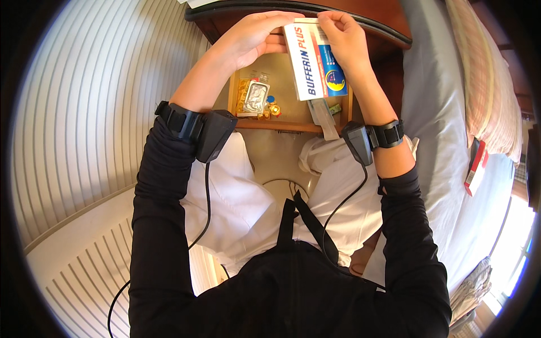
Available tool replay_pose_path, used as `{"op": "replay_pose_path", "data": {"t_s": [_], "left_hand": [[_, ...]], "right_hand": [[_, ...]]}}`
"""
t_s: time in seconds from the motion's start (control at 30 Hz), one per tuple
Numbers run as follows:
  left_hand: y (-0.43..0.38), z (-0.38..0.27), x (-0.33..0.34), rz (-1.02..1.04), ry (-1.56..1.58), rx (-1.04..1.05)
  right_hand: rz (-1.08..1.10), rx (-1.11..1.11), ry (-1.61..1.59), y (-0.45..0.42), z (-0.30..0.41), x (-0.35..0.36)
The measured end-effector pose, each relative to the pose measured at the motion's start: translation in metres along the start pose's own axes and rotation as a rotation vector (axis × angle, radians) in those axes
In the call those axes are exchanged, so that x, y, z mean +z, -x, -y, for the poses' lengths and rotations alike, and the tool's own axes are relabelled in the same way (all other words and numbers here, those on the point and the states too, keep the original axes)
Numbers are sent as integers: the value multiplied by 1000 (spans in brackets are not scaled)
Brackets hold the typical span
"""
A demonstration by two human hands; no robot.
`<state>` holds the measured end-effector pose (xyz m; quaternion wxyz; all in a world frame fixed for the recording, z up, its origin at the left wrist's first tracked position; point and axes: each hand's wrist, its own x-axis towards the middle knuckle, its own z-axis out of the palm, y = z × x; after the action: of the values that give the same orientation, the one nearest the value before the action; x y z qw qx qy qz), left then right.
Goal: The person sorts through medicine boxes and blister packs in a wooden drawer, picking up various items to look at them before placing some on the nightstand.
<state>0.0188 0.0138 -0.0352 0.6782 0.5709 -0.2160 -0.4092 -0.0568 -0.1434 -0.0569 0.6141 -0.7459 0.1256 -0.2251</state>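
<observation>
A white, red and blue Bufferin Plus medicine box [317,61] is held up between my hands, over a pulled-out wooden drawer [270,124]. My left hand [258,36] has its thumb at the box's upper left corner, with its other fingers beside and partly behind the box. At the upper right corner, my right hand [346,40] grips the box with bent fingers. Inside the drawer lie a foil-topped blister pack [256,97], a yellow packet [242,95], several small gold-wrapped pieces [274,110] and a small green packet [335,109]. A translucent plastic strip [324,118] leans over the drawer's front edge.
The dark wooden nightstand top [372,19] rises behind the drawer. A bed with a grey sheet [427,126] stands at the right, bearing a striped pillow [486,76] and a red and white box [476,169]. Pale slatted panelling [97,105] lines the left side.
</observation>
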Motion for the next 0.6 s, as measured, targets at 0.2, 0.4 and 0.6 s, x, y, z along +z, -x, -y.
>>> {"op": "replay_pose_path", "data": {"t_s": [0.2, 0.4, 0.6], "left_hand": [[5, 5, 23, -29, -56, 50], [-2, 7, 18, -156, -34, 1], [-4, 12, 11, -199, -49, 217]], "right_hand": [[-116, -44, 193, -4, 0, -5], [-51, -100, -27, -3, -2, 5], [16, 11, -137, 1, 3, 11]]}}
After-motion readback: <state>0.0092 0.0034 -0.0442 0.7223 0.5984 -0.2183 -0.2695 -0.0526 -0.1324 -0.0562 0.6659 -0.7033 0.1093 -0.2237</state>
